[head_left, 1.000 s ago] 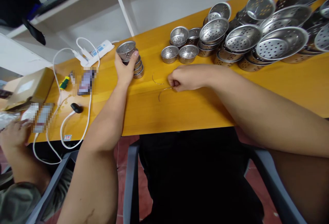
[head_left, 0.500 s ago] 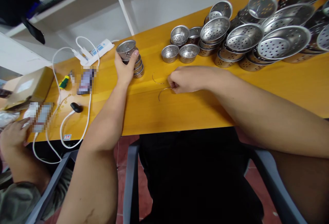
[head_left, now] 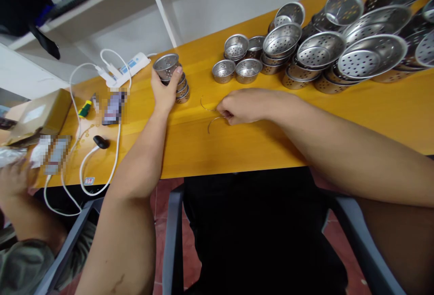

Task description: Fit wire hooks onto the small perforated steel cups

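Note:
At centre left my left hand [head_left: 166,88] is wrapped round a stack of small perforated metal cups [head_left: 167,65], which leans over the table, its lower cups showing right of the thumb. My right hand [head_left: 233,106] is closed near the middle of the table, fingers pinched on a thin curved wire [head_left: 210,124]. A second thin curved wire [head_left: 202,104] shows just left of the fingers; whether the two are joined is hidden by the hand. Small perforated cups [head_left: 248,71] stand beyond my right hand.
Larger perforated bowls [head_left: 322,50] are stacked along the back right. A power strip [head_left: 130,67], phone [head_left: 114,105], green-yellow tool [head_left: 84,109], black plug [head_left: 101,141] and white cables lie left. Another person's hand [head_left: 15,180] is at the far left, near a cardboard box [head_left: 50,114].
My right hand has moved slightly left, with the wire in its fingers. My left hand stays round the cups. The other person's hand at the far left has shifted a little left.

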Available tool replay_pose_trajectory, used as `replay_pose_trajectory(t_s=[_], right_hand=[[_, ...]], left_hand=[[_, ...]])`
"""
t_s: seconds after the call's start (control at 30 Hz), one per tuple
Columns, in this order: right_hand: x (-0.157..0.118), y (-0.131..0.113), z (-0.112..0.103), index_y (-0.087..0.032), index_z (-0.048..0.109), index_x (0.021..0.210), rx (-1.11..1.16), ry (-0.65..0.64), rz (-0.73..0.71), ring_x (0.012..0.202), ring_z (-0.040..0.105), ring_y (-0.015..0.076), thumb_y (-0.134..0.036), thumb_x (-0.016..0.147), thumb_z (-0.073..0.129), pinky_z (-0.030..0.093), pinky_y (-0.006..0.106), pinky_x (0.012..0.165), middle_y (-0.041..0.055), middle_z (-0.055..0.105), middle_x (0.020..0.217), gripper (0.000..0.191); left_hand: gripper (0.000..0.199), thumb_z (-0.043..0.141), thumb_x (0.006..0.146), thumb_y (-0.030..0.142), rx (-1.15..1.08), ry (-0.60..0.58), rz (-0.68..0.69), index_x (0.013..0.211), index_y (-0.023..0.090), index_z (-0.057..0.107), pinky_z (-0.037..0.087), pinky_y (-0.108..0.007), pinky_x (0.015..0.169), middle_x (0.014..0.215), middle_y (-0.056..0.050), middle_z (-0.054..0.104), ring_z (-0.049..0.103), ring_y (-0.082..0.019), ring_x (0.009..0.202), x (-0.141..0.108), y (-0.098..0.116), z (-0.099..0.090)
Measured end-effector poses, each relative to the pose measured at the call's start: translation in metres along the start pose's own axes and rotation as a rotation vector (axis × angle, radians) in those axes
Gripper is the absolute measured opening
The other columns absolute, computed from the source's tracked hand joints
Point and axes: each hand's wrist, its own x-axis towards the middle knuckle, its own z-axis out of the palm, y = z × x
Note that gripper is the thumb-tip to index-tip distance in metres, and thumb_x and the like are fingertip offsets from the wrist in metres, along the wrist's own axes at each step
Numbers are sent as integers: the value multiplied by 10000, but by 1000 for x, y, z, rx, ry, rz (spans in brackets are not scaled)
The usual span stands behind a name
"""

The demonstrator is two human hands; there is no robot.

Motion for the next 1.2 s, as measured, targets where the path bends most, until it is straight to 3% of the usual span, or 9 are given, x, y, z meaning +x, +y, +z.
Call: replay_pose_trajectory(t_s=[0.13,0.27,0.43,0.6,0.73,0.8,0.9,1.03,1.2], right_hand=[[1,-5,-1,-211,888,1150,-39,10,-51,843,645,212,-141,1058,824,320,365,727,76,870,1090,131],[1,-9,0,-203,871,1168,-132,5,-81,927,693,231,-165,1080,801,311,368,715,92,888,1175,118],[2,-2,-1,-215,852,1153,-68,53,-55,972,748,247,-228,1105,793,311,369,737,94,899,1193,77],[7,6,4,-177,846,1324,15,230,-7,1160,780,308,-286,1169,748,406,385,838,158,882,1374,214],[19,6,16,-141,854,1319,31,250,-45,1208,784,333,-363,1214,734,451,396,888,205,837,1455,272],[23,6,19,-163,863,1254,45,252,-70,1181,784,309,-252,1180,728,458,385,882,174,845,1409,179],[20,7,16,-214,881,1114,74,181,-36,996,760,264,-131,1081,741,436,374,793,90,872,1165,166],[7,15,6,-248,870,1002,31,46,24,783,695,230,-142,1024,811,402,374,693,19,833,951,122],[5,20,6,-234,876,1179,53,143,-55,1008,798,280,-233,1050,905,481,379,828,58,888,1138,132]], left_hand=[[1206,502,628,1382,51,-10,-39,1241,352,638,625,-655,1369,1251,-23,932,771,-283,1495,2,5,2],[1236,542,494,1398,30,-3,-83,1190,380,625,610,-655,1373,1263,1,947,771,-285,1497,3,8,3],[1251,422,593,1401,99,-34,-41,1283,370,584,617,-645,1331,1290,-29,950,769,-256,1504,3,7,3],[1204,722,536,1329,-46,51,-41,1235,352,645,662,-635,1300,1249,-30,950,820,-264,1233,0,11,3],[1114,683,678,1301,-26,19,-6,1290,370,678,662,-638,1334,1296,-19,944,825,-293,1335,1,0,3],[1156,651,657,1325,5,14,-10,1311,371,670,669,-618,1334,1313,6,949,819,-264,1343,4,-9,4],[1250,523,634,1379,71,-5,-14,1342,355,637,659,-605,1339,1307,38,956,784,-205,1381,9,-19,4],[1142,343,801,1337,109,-155,65,1311,354,626,590,-666,1376,1203,42,953,714,-198,1522,13,-21,4],[1055,405,841,1308,49,-214,91,1273,371,626,557,-721,1389,1183,44,940,680,-228,1556,16,-24,3]])
